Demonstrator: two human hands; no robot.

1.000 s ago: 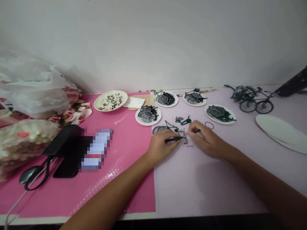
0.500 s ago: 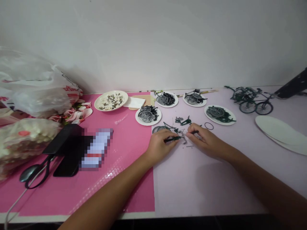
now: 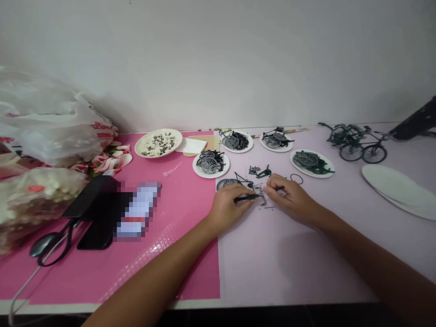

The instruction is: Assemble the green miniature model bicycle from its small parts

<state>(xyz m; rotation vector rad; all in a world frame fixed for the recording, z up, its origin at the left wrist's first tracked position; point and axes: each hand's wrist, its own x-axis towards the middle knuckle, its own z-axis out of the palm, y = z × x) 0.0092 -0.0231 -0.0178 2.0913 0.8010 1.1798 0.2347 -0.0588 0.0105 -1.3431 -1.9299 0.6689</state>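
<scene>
My left hand (image 3: 227,204) is closed on a slim dark green model bicycle part (image 3: 245,198), held between thumb and fingers just above the table. Facing it, my right hand (image 3: 289,196) pinches something too small to make out; a dark bit shows between its fingers. A small silver handlebar-like piece (image 3: 262,198) lies between the fingertips of both hands. Behind the left hand is a partly built model bicycle (image 3: 227,182), its lower part hidden. A dark green frame piece (image 3: 264,173) and a thin black ring (image 3: 296,179) lie beyond the right hand. Tiny rods (image 3: 269,208) lie in front.
White plates of bicycle parts (image 3: 211,164) stand toward the wall. Finished-looking model bicycles (image 3: 363,147) and stacked white plates (image 3: 402,186) are at right. Leftward are a bowl of small pieces (image 3: 158,143), plastic bags (image 3: 51,127), a black phone (image 3: 98,229) and a cable (image 3: 25,284).
My right fingertips have shifted slightly beside the silver piece. The left hand keeps its hold on the dark green part, almost still.
</scene>
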